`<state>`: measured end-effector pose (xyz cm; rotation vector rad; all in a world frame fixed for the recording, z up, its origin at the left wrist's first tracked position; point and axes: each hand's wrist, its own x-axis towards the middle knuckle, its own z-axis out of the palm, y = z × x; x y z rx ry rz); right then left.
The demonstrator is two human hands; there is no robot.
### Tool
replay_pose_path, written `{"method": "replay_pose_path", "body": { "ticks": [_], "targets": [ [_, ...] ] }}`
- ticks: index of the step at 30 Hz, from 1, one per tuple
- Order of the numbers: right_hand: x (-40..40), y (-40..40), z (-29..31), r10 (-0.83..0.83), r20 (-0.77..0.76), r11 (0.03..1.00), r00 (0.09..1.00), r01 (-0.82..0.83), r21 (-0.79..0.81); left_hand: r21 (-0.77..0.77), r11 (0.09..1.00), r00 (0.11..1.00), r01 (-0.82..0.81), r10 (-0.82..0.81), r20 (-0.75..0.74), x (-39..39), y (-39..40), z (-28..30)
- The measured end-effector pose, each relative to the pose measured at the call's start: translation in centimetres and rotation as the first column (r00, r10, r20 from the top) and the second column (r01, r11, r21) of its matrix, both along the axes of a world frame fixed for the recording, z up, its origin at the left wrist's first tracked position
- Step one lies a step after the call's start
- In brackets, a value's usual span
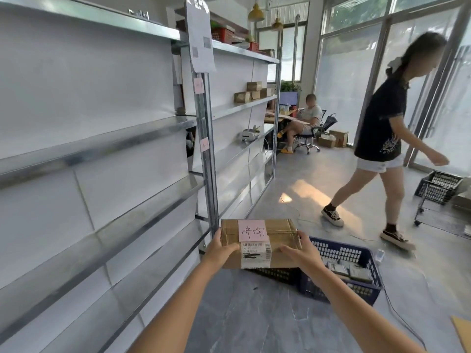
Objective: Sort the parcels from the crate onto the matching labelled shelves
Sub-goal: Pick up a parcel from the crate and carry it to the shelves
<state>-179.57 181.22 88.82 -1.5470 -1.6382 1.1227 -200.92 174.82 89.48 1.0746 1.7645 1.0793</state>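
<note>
The brown cardboard parcel with a pink handwritten note (pixel 257 242) sits between the left hand (pixel 220 249) and right hand (pixel 302 252), both gripping its ends, above the dark blue plastic crate (pixel 356 253).

- Head view: single wide-angle camera, worn at head height, facing forward and down along both forearms.
- Near field: the parcel (pixel 258 242) at arm's length, central.
- Left: shelving (pixel 102 138) close alongside, seen obliquely.
- Beyond: floor and windows recede; straight edges bow.
</note>
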Motion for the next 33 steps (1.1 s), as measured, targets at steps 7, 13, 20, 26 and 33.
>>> {"method": "replay_pose_path", "body": {
  "ticks": [7,13,20,26,33],
  "targets": [
    [-1.8,12.9,2.1,0.019,-0.046,1.0,0.999,-0.019,-0.006,0.036,0.999,0.999,-0.02,0.022,-0.041,-1.2,11.8,2.5],
    [-3.8,23.8,2.7,0.106,-0.053,0.994,0.993,-0.106,0.014,0.047,0.994,0.992,-0.097,0.1,-0.073,-2.7,21.4,2.4],
    [-6.7,36.8,5.3,0.269,-0.092,0.962,0.959,-0.264,0.066,0.076,0.968,0.966,-0.237,0.244,-0.089,-3.0,30.8,5.9],
    [-11.2,45.6,8.8,0.392,-0.104,0.914,0.914,-0.375,0.155,0.133,0.915,0.916,-0.381,0.393,-0.077,-6.5,37.8,8.4],
    [-21.1,53.7,13.7,0.521,-0.124,0.837,0.845,-0.476,0.271,0.317,0.833,0.865,-0.452,0.496,-0.07,-14.9,43.7,13.3]
  ]
}}
